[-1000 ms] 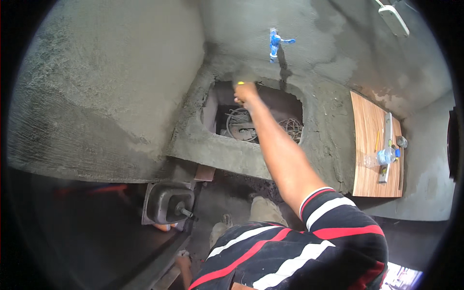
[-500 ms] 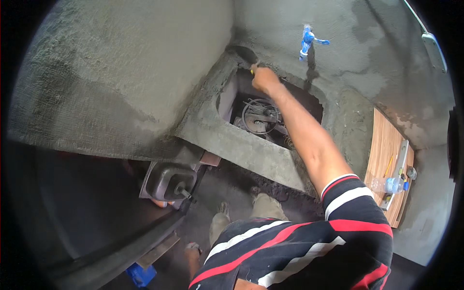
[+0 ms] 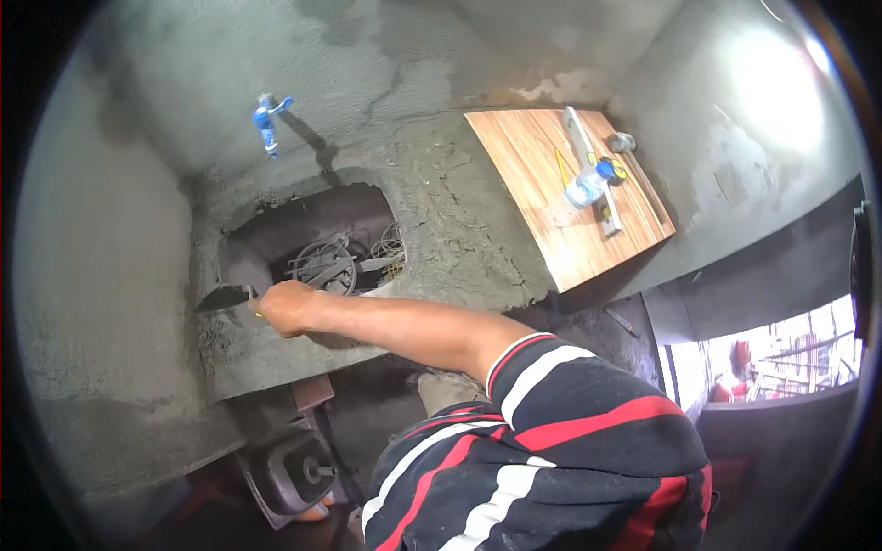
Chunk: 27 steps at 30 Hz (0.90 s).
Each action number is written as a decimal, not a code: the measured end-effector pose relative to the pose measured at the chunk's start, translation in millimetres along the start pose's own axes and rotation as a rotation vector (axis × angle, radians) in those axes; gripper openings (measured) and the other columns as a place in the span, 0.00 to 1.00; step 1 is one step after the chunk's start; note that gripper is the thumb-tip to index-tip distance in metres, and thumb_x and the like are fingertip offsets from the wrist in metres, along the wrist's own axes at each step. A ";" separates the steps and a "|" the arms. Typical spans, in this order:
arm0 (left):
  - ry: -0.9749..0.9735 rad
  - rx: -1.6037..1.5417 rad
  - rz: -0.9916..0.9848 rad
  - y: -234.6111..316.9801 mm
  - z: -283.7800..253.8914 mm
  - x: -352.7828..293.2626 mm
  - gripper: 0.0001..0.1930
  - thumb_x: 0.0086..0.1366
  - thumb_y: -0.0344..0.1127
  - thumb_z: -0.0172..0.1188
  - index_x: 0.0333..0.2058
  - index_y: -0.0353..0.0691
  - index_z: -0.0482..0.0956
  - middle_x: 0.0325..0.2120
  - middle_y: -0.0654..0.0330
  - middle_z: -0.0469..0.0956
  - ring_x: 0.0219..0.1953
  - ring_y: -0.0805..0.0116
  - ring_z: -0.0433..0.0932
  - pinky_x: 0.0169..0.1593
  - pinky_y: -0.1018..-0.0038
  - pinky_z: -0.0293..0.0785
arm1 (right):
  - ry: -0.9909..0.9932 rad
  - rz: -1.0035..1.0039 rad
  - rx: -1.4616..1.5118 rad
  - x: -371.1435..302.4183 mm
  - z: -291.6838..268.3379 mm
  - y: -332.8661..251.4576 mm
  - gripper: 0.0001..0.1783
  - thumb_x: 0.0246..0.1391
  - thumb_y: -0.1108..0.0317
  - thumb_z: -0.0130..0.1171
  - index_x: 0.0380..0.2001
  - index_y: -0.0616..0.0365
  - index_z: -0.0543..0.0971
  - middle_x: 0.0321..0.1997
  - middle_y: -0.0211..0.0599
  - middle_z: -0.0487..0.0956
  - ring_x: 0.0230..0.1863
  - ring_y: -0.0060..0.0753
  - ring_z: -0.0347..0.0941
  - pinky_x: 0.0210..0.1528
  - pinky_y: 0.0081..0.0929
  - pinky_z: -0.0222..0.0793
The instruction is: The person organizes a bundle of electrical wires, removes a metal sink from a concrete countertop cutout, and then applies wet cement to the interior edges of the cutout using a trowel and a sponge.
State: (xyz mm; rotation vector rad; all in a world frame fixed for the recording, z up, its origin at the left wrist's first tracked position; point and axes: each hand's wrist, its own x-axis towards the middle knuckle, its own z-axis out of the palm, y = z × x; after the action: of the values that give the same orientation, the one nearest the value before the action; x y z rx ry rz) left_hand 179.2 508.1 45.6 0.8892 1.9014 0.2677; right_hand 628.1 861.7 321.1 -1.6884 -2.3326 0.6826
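Observation:
My right hand [image 3: 288, 309] is closed around the handle of a trowel [image 3: 226, 297]. The dark blade lies flat against the grey cement countertop [image 3: 262, 361], at its left end beside the wall. Just behind the hand is the rough-edged opening in the countertop, with a round metal ring [image 3: 326, 266] and tangled wire [image 3: 388, 252] down inside it. My right forearm reaches across the front strip of cement. Low beside my striped shirt, only a skin-toned sliver of my left hand [image 3: 356, 522] shows; its fingers are hidden.
A blue tap [image 3: 266, 127] juts from the back wall. On the right, a wood-patterned board [image 3: 519, 174] carries a plastic bottle [image 3: 582, 188], a spirit level [image 3: 581, 138], a pencil [image 3: 561, 169] and a yellow tape measure [image 3: 617, 173]. Below the countertop at left sits a metal sink [image 3: 296, 468].
My right hand has brought the trowel from the opening's far left corner to the near left of the countertop. The view has swung right, showing more of the board and a bright opening.

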 end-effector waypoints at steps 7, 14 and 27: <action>-0.034 -0.132 0.012 -17.8 -40.7 35.1 0.06 0.58 0.25 0.57 0.33 0.33 0.82 0.22 0.59 0.78 0.20 0.67 0.77 0.24 0.68 0.72 | 0.112 0.061 -0.071 8.1 47.0 -22.4 0.32 0.45 0.75 0.59 0.58 0.55 0.74 0.37 0.52 0.83 0.43 0.54 0.82 0.41 0.47 0.78; -0.059 -0.443 -0.172 -81.1 -54.4 11.0 0.06 0.59 0.25 0.55 0.33 0.34 0.81 0.20 0.59 0.77 0.21 0.67 0.76 0.24 0.68 0.71 | -0.021 -0.002 -0.075 -60.7 55.8 -51.7 0.34 0.50 0.69 0.57 0.64 0.40 0.73 0.37 0.48 0.83 0.41 0.53 0.81 0.40 0.50 0.76; -0.172 -0.069 -0.071 -114.6 -51.9 -31.8 0.03 0.61 0.25 0.57 0.33 0.34 0.79 0.20 0.58 0.76 0.22 0.67 0.77 0.23 0.68 0.71 | 0.729 0.647 0.422 -91.2 14.0 148.3 0.39 0.49 0.66 0.59 0.66 0.65 0.68 0.35 0.54 0.84 0.19 0.31 0.77 0.27 0.31 0.74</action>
State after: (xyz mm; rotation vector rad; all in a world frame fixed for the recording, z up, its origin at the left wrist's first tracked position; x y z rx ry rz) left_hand 89.8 415.1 32.2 0.7722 1.7501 0.2061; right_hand 779.3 809.8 250.8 -2.0127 -1.0747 0.4727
